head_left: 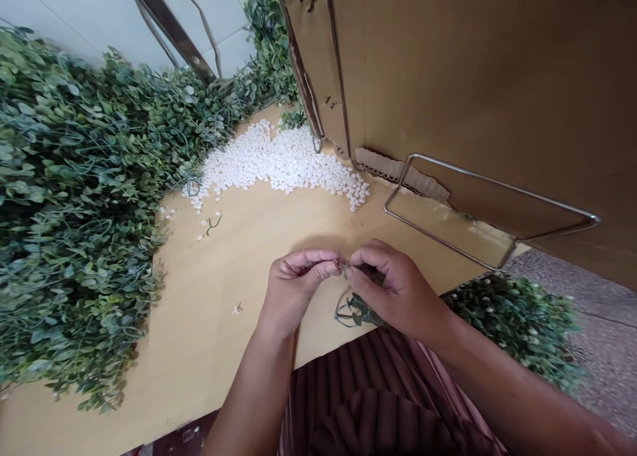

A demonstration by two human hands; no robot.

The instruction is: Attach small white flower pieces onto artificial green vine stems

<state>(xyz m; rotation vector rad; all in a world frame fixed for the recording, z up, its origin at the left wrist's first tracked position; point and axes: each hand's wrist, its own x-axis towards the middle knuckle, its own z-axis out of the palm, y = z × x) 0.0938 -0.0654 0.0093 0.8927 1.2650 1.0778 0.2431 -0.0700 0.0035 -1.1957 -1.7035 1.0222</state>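
Observation:
Over the front of the table, my left hand (301, 280) and my right hand (393, 280) meet fingertip to fingertip. The right thumb and forefinger pinch the stem of an artificial leaf sprig (359, 308), whose green leaves and looped stem hang below that hand. My left thumb and forefinger are pressed together at the stem's tip, on something small that the fingers mostly hide. Beyond both hands lies a wide heap of small white beads (279, 157), spread over the tabletop.
A thick mass of artificial greenery (74, 210) covers the left side. At right stands a large cardboard box (472, 77), with a bent metal wire frame (448, 247) against it. More greenery (517, 323) sits below the table's right edge. A small white piece (237, 308) lies on the table (199, 350).

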